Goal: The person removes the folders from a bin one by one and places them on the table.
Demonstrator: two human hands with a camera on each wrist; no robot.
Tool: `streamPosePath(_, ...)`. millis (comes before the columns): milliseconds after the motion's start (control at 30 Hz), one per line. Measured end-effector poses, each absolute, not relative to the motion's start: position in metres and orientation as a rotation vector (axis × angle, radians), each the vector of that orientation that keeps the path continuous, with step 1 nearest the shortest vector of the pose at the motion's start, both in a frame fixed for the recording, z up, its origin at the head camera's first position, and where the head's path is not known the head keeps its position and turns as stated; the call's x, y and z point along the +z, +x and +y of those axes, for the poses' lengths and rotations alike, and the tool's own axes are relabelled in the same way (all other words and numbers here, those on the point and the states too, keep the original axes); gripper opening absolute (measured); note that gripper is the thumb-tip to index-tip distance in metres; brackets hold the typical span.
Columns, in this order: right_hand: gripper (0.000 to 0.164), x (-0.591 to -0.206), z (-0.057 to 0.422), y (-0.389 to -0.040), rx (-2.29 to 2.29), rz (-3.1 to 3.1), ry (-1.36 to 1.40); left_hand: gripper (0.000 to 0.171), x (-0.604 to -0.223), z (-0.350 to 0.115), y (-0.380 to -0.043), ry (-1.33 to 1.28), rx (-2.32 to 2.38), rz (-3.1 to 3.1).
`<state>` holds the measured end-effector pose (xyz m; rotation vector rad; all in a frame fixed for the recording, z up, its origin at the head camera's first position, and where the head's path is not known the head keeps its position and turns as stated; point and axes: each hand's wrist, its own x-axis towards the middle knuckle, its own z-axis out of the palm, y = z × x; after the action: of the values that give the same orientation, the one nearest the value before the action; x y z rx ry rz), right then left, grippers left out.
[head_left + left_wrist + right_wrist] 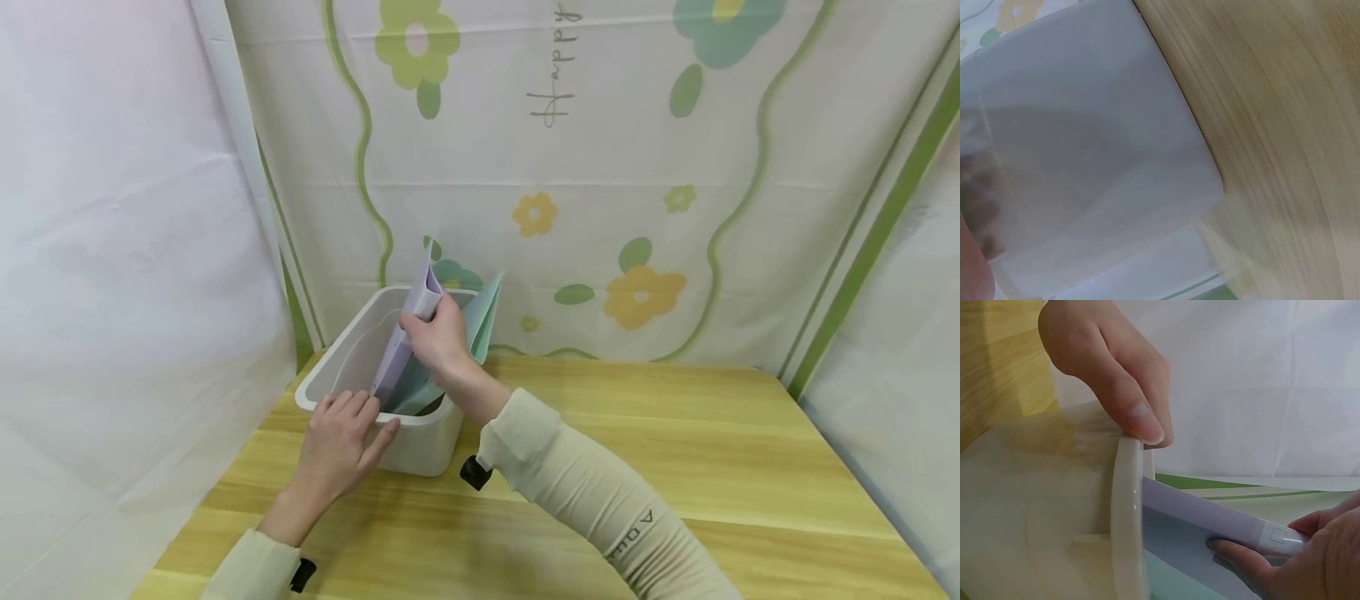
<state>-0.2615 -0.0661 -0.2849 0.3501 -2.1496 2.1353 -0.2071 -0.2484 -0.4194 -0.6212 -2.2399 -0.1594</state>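
Note:
A white plastic bin [422,447] stands on the wooden table with a purple file folder [393,357] and a mint-green folder [484,315] tilted inside it. My right hand [441,340] grips the purple folder by its spine, thumb on one side and fingers on the other. Its lower end is down in the bin, while its upper part rises above the rim. At the near rim my left hand [337,442] holds the bin's edge, fingers over the inside and thumb outside, as the right wrist view shows. To the right of the purple folder leans the green one, its top sticking out.
The wooden table [675,450] stretches right of the bin. A white cloth backdrop [465,150] with printed flowers hangs close behind the bin, and pale cloth walls [135,250] enclose the left and right sides.

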Motion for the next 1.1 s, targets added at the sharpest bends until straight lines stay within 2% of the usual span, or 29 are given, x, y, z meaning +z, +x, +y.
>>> streamPosePath(267, 0.036, -0.279, -0.058, -0.263, 2.188, -2.121, 0.427, 0.053, -0.421, -0.248, -0.206, -0.624, -0.173, -2.238)
streamPosePath(533, 0.044, -0.274, -0.052, -0.264, 2.230, -2.087, 0.469, 0.054, -0.420, -0.248, -0.208, -0.628, -0.176, -2.220)
streamPosePath(1100, 0.044, -0.262, -0.034, -0.266, 2.220, -2.098, 0.523, 0.055, -0.420, -0.248, -0.209, -0.627, -0.169, -2.226)
